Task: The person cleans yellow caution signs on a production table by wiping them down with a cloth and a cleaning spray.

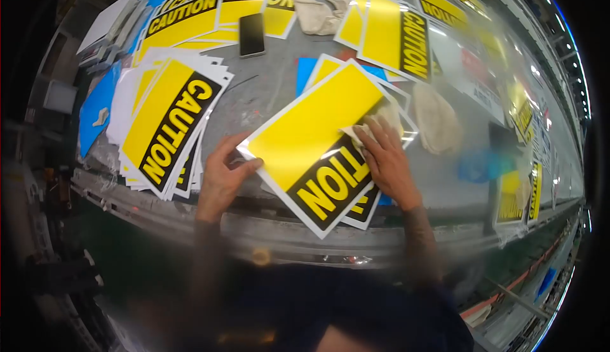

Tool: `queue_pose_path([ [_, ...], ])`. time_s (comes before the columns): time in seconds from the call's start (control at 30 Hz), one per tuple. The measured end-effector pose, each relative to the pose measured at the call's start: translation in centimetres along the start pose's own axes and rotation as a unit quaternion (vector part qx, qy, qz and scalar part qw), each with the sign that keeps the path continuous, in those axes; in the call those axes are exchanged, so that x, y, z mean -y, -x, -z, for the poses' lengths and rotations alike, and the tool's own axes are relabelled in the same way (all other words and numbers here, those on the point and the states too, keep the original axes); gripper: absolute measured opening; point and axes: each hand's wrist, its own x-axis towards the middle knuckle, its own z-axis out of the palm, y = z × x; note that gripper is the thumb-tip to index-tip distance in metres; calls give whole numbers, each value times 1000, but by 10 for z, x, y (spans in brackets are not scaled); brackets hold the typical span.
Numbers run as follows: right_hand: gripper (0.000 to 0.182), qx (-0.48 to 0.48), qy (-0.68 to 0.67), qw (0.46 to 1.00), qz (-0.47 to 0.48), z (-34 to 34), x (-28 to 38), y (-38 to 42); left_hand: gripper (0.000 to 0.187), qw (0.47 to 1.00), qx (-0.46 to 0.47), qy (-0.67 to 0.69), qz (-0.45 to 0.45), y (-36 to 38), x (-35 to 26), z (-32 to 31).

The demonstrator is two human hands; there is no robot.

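Note:
A yellow caution sign (305, 133) with a black band and white border lies tilted in front of me, over at least one similar sign. At its left corner my left hand (222, 174) grips the edge, thumb on top and fingers mostly hidden beneath. My right hand (386, 161) presses a pale cloth (389, 115) onto the sign's right part, covering some of the lettering. Some blue sheet (307, 75) shows under the signs. Another beige cloth (437, 118) lies to the right of my right hand.
A stack of caution signs (168, 123) sits at left on the grey table (254, 82). Farther back are more signs (184, 18), a dark phone (251, 34) and crumpled cloths (318, 14). Signs (394, 37) also lie at back right, with plastic-covered ones along the right side.

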Motion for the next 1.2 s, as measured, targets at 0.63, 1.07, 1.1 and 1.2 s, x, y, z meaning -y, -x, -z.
queue_pose_path([
  [0.63,50,-8,-7,1000,-4,-9,10,-2,55,956,61,265,107,-1,-20,-14],
  [1.07,50,1,70,995,77,-32,-36,-41,33,975,-73,186,96,0,67,-37],
  [1.1,52,16,70,996,60,-35,-35,-44,35,977,-94,166,92,1,68,-38],
  [1.2,44,65,-80,984,148,-35,54,-13,37,979,-78,163,98,-2,69,-34],
])
